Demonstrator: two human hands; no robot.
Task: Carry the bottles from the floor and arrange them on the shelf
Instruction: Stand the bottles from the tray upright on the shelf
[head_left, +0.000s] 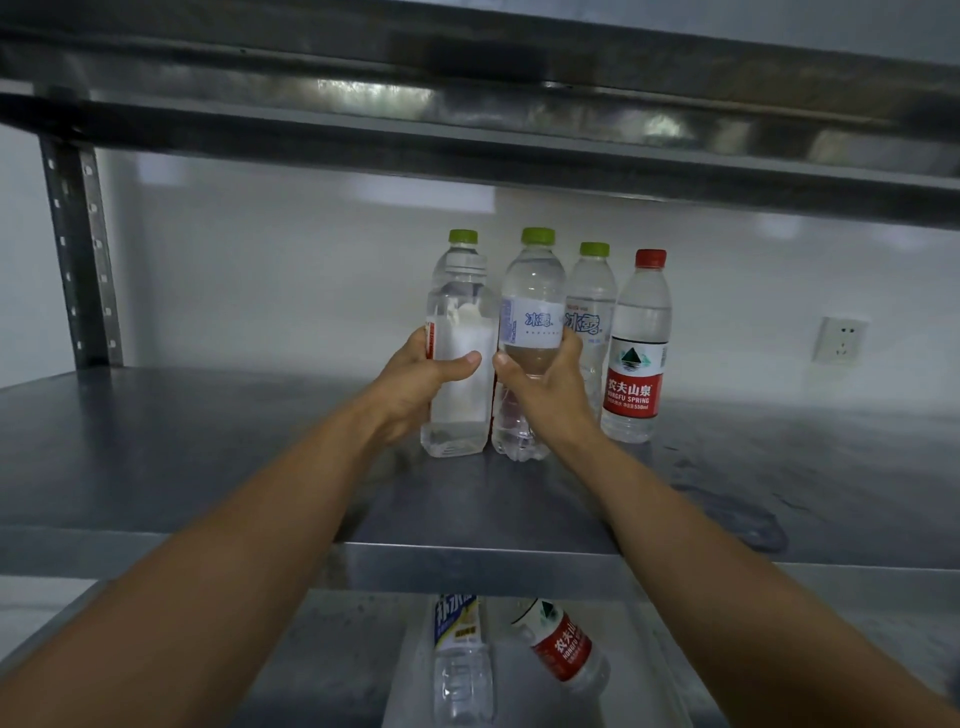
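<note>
Square bottle gripped in left hand, round bottle in right hand, third bottle just beside.

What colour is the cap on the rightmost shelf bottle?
Red. The rightmost bottle has its cap clearest in the head view.

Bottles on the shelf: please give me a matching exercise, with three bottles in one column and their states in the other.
Bottles:
1. red-cap bottle
2. leftmost bottle
3. second bottle from the left

States:
a. held by the right hand
b. held by the left hand
c. standing free at the right end of the row on the shelf

Pairs: 1-c, 2-b, 3-a
</note>
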